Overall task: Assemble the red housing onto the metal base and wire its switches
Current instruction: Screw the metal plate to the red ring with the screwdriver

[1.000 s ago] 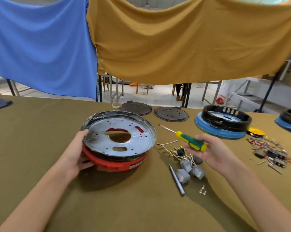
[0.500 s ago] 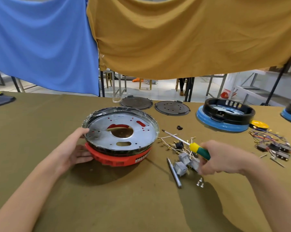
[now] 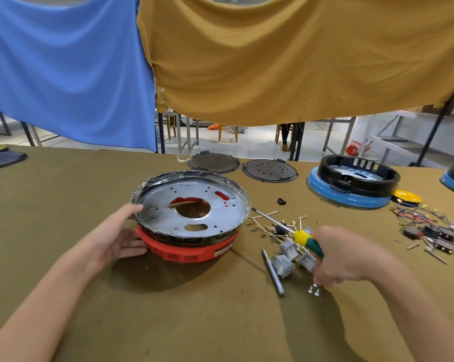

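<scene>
Item 1: metal base, a silver pan wrapped in clear film, seated on top of the red housing at centre of the olive table.

Item 2: left hand, fingers straight, thumb on the pan's rim and fingers laid against the housing's left side; I read this as steadying, not gripping.

Item 3: right hand, fingers curled round the green-and-yellow screwdriver, shaft pointing toward the pan. The hand hovers just above 2 small screws.

Item 4: grey switches and loose wires, just right of the housing, not yet connected.

Step in hand, as I judge it: fastening base to housing. The next move calls for 1 screw picked up and lined with a hole in the pan.
</scene>
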Tool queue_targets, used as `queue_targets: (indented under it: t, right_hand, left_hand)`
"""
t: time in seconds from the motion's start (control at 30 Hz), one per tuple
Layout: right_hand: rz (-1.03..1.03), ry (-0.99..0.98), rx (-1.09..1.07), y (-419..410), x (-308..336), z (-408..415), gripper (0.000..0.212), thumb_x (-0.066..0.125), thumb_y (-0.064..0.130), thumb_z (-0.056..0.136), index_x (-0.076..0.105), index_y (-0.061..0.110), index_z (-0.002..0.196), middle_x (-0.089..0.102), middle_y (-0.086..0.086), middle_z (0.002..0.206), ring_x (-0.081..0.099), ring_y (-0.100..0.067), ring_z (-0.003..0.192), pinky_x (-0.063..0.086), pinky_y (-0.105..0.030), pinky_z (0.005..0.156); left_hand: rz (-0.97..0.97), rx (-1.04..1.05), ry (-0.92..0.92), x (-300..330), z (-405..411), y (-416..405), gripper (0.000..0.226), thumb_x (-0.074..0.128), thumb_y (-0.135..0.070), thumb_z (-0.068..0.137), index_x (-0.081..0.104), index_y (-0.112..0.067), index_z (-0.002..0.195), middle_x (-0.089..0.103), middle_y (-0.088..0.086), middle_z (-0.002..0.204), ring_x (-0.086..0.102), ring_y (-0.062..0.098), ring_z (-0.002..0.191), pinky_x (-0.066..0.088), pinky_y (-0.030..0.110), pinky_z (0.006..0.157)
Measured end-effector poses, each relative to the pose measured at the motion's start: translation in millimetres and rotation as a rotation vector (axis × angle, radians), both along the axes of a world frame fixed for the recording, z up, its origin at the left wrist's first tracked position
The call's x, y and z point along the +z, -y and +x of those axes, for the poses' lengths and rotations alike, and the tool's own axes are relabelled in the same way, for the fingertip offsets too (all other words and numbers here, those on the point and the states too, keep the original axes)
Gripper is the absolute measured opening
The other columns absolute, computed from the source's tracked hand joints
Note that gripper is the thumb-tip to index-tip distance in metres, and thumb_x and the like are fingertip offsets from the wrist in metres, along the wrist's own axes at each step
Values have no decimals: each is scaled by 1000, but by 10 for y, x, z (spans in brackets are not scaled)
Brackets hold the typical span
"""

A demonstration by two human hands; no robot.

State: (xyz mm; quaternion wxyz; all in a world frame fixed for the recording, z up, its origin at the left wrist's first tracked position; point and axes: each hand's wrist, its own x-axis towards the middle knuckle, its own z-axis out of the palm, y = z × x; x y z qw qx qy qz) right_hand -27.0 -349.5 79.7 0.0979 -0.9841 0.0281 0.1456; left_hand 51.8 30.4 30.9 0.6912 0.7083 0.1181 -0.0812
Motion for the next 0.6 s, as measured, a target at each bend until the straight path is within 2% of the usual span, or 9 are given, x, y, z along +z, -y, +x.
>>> queue_targets:
  t: [0.1,0.2,0.3,0.37,0.43,0.53,0.6]
  right_hand:
    - [45,29,29,73,41,-4,21,72,8,69,60,8,86,74,-8,77,67,-18,63,58,-30,60]
    - [307,117,66,157,123,4,17,69,6,75,59,5,88,74,-3,73,69,-15,63,59,-29,59]
    - [569,233,122,70,208,71,17,71,5,79,55,6,84,73,-5,78,73,-23,77,62,-36,66]
    - [692,283,167,-92,260,138,24,76,8,80,52,11,80,70,-6,77,75,-19,78,60,-29,65]
    - [805,303,208,-302,313,214,27,78,7,79,52,15,76,69,-6,76,75,-18,81,59,-25,66]
    - [868,344,258,-645,380,324,21,77,6,77,56,10,83,71,-8,81,75,-21,86,62,-38,77]
    - [852,388,281,-890,394,378,24,78,10,72,57,10,83,71,-12,83,73,-30,87,59,-51,83]
  left_hand:
    - [-18,-9,-5,2,-1,-10,25,53,-41,94,54,-17,103,64,20,88,64,33,79,53,38,69]
    - [-47,-46,-18,16,-25,-4,24,58,-38,90,56,-17,101,69,16,75,66,33,79,54,39,73]
    - [-99,-102,-16,54,-89,18,40,66,-37,76,63,-15,108,72,19,87,68,35,86,54,42,82]
    - [-169,-124,15,68,-113,28,45,69,-34,73,67,-11,112,72,20,98,70,35,89,55,48,89]
    - [-277,-134,65,70,-119,30,40,69,-29,77,71,-8,112,71,17,103,70,33,88,57,51,87]
    - [-385,-165,138,53,-108,33,31,66,-26,82,77,-7,105,69,18,110,68,33,90,59,50,81]
    - [-395,-197,203,40,-108,39,38,68,-28,83,73,-3,112,66,22,112,65,34,93,59,50,81]
